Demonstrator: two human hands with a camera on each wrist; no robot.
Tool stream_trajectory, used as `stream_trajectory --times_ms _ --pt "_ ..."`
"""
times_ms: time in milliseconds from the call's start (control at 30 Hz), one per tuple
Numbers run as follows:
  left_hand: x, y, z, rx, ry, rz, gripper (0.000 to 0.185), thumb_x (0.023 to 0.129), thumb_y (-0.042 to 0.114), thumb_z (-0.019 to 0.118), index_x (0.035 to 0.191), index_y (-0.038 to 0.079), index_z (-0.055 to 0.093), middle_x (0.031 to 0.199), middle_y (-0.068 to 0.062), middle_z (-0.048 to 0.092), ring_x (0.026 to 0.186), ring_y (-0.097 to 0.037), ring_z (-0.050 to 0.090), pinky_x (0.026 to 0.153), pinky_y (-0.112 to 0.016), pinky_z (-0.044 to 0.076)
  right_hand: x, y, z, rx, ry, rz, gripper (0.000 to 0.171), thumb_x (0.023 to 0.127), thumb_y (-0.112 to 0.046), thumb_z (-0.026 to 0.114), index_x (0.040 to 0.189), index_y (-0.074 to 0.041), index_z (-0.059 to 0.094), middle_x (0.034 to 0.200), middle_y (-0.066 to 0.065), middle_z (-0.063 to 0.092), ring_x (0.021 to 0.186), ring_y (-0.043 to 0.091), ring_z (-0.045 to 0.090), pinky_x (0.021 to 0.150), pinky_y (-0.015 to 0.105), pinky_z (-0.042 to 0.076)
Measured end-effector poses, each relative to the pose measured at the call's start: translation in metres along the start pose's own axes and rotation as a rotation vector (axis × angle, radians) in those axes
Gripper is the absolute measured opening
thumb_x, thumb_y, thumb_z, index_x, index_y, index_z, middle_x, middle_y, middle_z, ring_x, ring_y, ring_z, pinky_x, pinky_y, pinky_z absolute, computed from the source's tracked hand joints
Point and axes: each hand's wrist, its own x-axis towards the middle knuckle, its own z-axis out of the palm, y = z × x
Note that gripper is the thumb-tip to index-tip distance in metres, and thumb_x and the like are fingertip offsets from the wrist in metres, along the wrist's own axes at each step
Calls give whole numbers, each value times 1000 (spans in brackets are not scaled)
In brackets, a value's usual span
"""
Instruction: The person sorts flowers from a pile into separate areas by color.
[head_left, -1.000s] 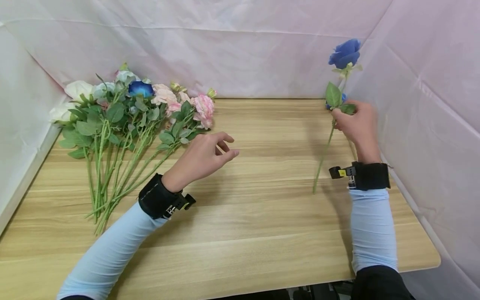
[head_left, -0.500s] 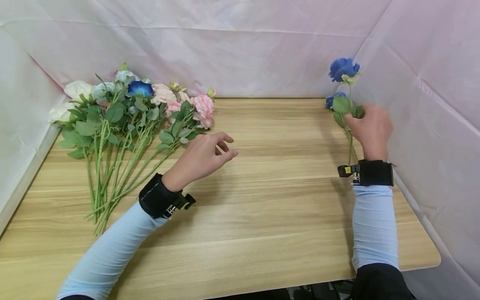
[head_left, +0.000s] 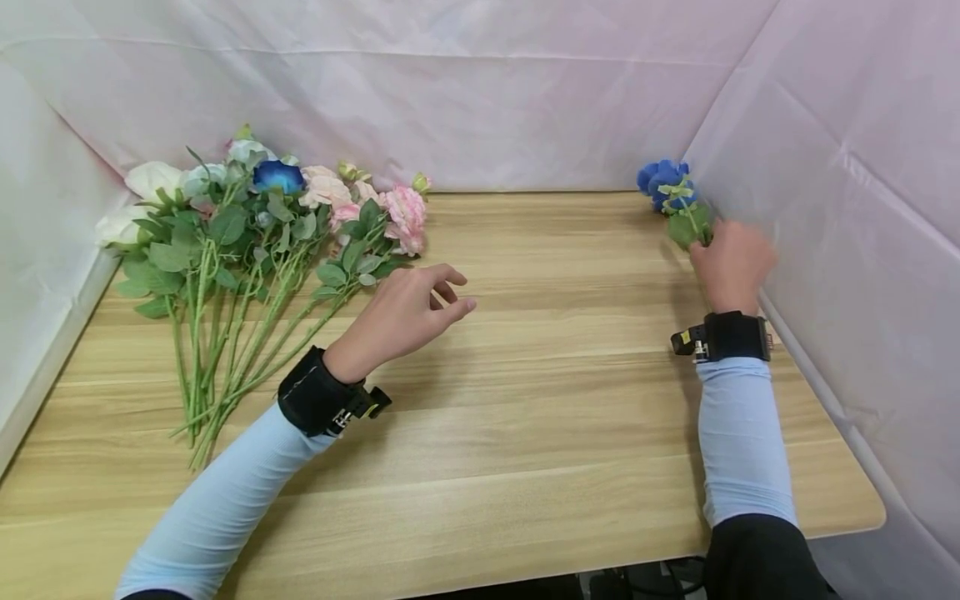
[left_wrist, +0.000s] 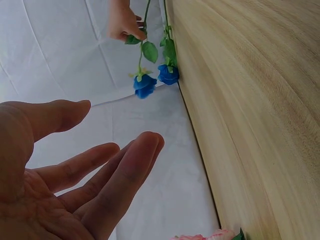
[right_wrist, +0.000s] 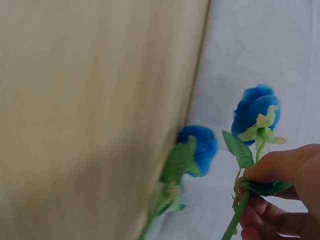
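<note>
My right hand point(head_left: 733, 265), at the table's far right corner, pinches the stem of a blue artificial rose point(right_wrist: 257, 112) between thumb and fingers, just below the leaves. A second blue rose point(right_wrist: 200, 150) lies on the tabletop; in the head view the two blossoms overlap. The left wrist view shows the held rose point(left_wrist: 145, 86) above the tabletop, beside the lying one. Most of the stems are hidden behind the right hand and wrist in the head view. My left hand point(head_left: 401, 315) hovers near the pink flowers, its fingers loosely bent and nothing in it.
At the left lies a spread of artificial flowers: white blossoms point(head_left: 153, 181), a blue one point(head_left: 277, 177) and a pink one point(head_left: 407, 218), with green stems point(head_left: 217, 358) pointing toward the front. White cloth point(head_left: 525, 117) hangs behind the wooden table point(head_left: 540, 417) and along both sides.
The right hand has lowered the blue rose, bringing its blossom down over the one lying at the back right. The left hand has stayed in place.
</note>
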Motion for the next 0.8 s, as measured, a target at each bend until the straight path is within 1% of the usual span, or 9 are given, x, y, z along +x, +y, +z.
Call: stream_trajectory --times_ms 133,233,300,433,533,600,667,733,800 --pt "1 -1 1 3 -5 -5 37 100 39 68 125 12 71 102 -7 78 83 -21 76 77 -40 58 0 9 14 -9 10 1 27 89 -15 59 64 -3 56 59 12 48 59 36 48 48 42 26" --pt "0 -1 0 7 -8 -3 37 100 39 68 125 11 71 102 -8 78 83 -21 77 77 -40 58 2 12 20 -14 -14 11 26 90 -15 60 67 -3 58 60 12 49 58 35 48 47 41 26" --pt "0 -1 0 11 -8 -2 37 100 39 68 125 11 71 102 -8 79 83 -22 77 77 -40 58 3 11 21 -5 -33 26 25 92 -15 59 70 -2 59 63 14 52 60 36 50 47 41 27" --pt "-1 -2 -1 13 -7 -5 37 100 38 68 125 12 71 102 -8 79 83 -21 77 77 -40 58 7 9 23 47 -46 26 22 92 -13 59 77 2 63 75 25 63 69 43 56 50 44 31" --pt "-1 -2 -1 11 -6 -7 37 100 38 68 126 12 70 102 -8 79 83 -21 77 78 -40 58 10 10 26 110 -25 -7 20 89 -7 58 73 4 62 80 30 65 75 49 58 57 50 35" --pt "-1 -2 -1 10 -7 -5 37 100 38 68 126 12 70 102 -8 78 83 -21 77 78 -40 58 11 11 28 145 -24 -19 21 86 -4 56 67 3 58 75 29 63 75 49 57 63 52 37" --pt "0 -2 0 10 -9 -3 37 100 38 68 126 11 70 102 -8 78 83 -21 77 78 -40 58 12 12 30 176 -38 -14 25 85 -1 55 60 0 52 67 24 59 74 47 56 66 51 38" --pt "1 -1 0 10 -9 1 37 100 38 68 126 11 70 102 -8 78 83 -21 76 78 -40 58 12 13 31 204 -71 13 29 84 -1 55 56 -4 47 60 17 52 72 42 52 64 47 37" --pt "0 -1 0 10 -8 1 37 100 38 68 125 11 71 102 -8 78 83 -21 76 78 -40 58 12 14 32 226 -110 52 30 83 -2 55 55 -6 46 57 11 45 72 37 48 62 42 34"
